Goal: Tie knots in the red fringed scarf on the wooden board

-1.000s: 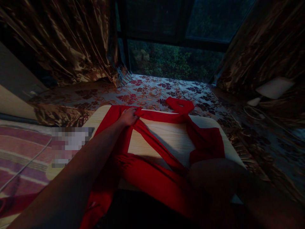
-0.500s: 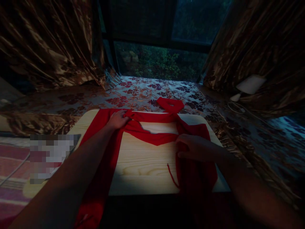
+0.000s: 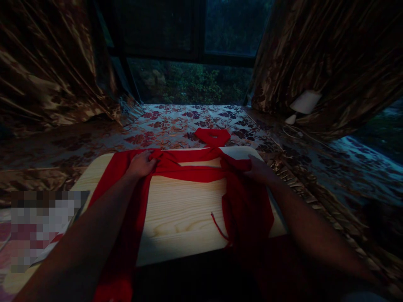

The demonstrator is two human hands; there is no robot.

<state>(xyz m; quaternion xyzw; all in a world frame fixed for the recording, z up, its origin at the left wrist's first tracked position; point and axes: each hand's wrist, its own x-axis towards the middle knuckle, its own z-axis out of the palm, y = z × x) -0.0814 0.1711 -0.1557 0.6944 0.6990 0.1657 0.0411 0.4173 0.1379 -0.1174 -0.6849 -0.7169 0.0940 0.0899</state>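
Observation:
A long piece of red cloth (image 3: 192, 173) lies in a loop over a pale wooden board (image 3: 179, 209); its kind is hard to make out in this dim light. My left hand (image 3: 142, 163) is closed on a gathered fold at the upper left. On the right, my right hand (image 3: 260, 168) grips the cloth's outer edge, fingertips partly hidden by a raised fold. Both ends hang towards me past the near edge. A thin red cord (image 3: 218, 226) trails from the right part onto the wood. Beyond the far edge lies an angular red cloth loop (image 3: 214, 135).
A flower-patterned cover (image 3: 185, 115) spreads behind the board up to the window. Shiny curtains (image 3: 40, 67) hang on both sides. A small white lamp (image 3: 306, 102) with its cable (image 3: 292, 132) stands at the right. A blurred-out item (image 3: 47, 230) lies at the left.
My right hand has gone up and outward, drawing the cloth's right part into a raised fold. The front strip is straighter and the gap behind it narrower. The view has shifted right.

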